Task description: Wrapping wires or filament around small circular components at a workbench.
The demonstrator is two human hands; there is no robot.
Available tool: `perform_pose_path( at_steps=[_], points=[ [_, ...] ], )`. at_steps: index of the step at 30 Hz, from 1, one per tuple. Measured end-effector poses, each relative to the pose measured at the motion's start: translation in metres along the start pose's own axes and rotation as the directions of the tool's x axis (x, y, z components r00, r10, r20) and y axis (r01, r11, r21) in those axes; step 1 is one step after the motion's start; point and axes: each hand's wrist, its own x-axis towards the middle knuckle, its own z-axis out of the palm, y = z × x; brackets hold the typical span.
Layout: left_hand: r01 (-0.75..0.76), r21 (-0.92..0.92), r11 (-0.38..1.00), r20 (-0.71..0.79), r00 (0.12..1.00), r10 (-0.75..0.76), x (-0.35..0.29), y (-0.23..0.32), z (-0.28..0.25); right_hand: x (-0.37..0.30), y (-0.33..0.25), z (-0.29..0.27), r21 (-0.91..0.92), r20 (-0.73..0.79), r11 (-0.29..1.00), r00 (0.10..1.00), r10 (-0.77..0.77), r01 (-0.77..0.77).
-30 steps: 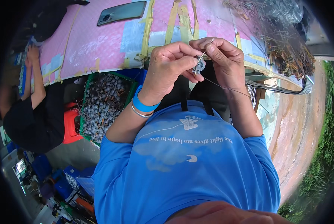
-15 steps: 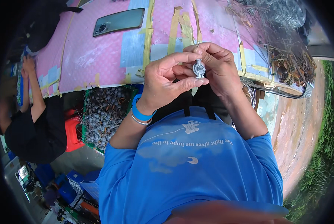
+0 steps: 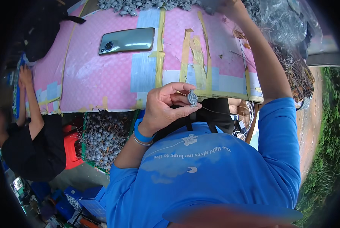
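My left hand (image 3: 164,104) pinches a small grey round part (image 3: 192,98) with a narrow neck between thumb and fingers, just off the table's near edge. A thin wire seems to trail from beside it to the right. My right arm stretches far across the table, and my right hand (image 3: 234,9) is at the top edge of the view, beside a heap of similar grey parts (image 3: 135,5). Its fingers are blurred and partly cut off, so I cannot see whether they hold anything.
A phone (image 3: 127,40) lies on the pink, taped tabletop (image 3: 97,79). At the right are clear plastic (image 3: 285,22) and a bundle of thin brown stems or wires (image 3: 297,72). Below stands a crate of grey round pieces (image 3: 105,140), near a red stool (image 3: 72,150). Another person's hands (image 3: 25,76) are at the left.
My right hand has left the grey part and reached to the table's far side. My left hand still holds the part, a little lower in view. The heap of grey parts has come into view.
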Motion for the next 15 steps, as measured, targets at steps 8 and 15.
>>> perform_pose_path(
  at_steps=[8, 15],
  points=[
    [-0.073, 0.041, 0.996, -0.062, 0.995, 0.075, -0.010, 0.002, -0.001, -0.059, -0.043, -0.012, -0.140, -0.002, 0.967, 0.976, -0.217, 0.214],
    [-0.123, 0.090, 0.988, -0.139, 0.981, 0.135, -0.017, 0.006, 0.015, -0.082, -0.061, -0.014, -0.190, 0.191, 0.949, 0.958, -0.215, 0.251]
  ],
)
